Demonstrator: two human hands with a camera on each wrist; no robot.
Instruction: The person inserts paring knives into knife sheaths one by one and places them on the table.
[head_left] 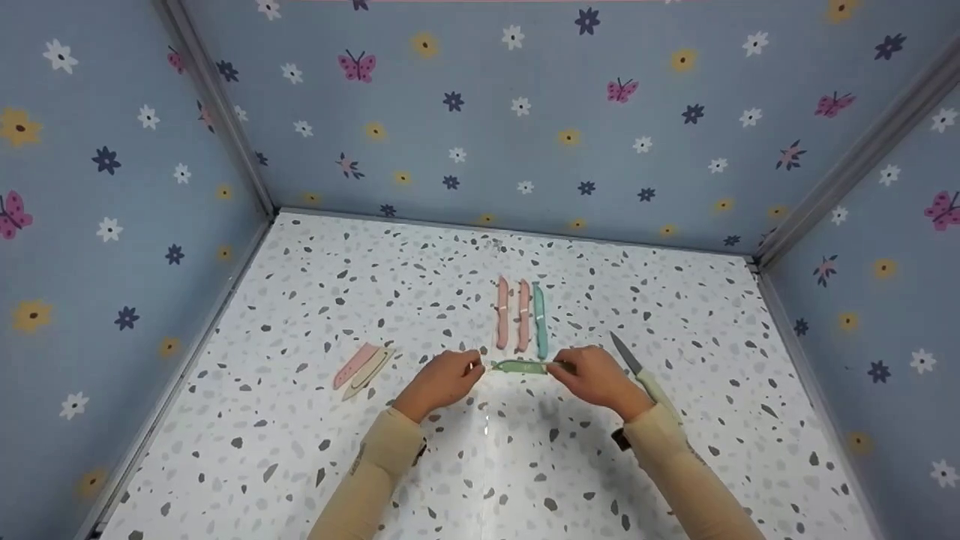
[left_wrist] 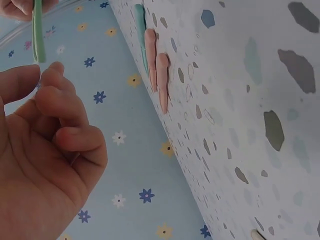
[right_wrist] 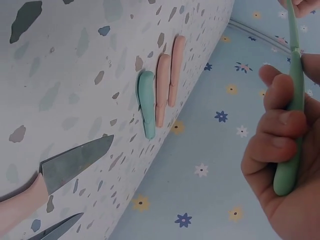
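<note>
My right hand (head_left: 592,377) grips the handle of a green knife (right_wrist: 297,85), fingers wrapped round it in the right wrist view. A green sheath (head_left: 523,367) covers the blade and points left. My left hand (head_left: 448,380) is just off the sheath's far end, thumb and forefinger apart on either side of the tip in the left wrist view. The other fingers of that hand are loosely curled and hold nothing. Beyond the hands, two pink sheathed knives (head_left: 502,313) and a teal sheathed knife (head_left: 540,319) lie side by side.
Left of my left hand lie a pink sheath (head_left: 355,365) and a beige sheath (head_left: 369,373). A bare-bladed knife (head_left: 637,367) lies by my right forearm; the right wrist view shows a second blade (right_wrist: 60,229) nearby. Flower-patterned panels (head_left: 510,112) border the speckled table (head_left: 360,262).
</note>
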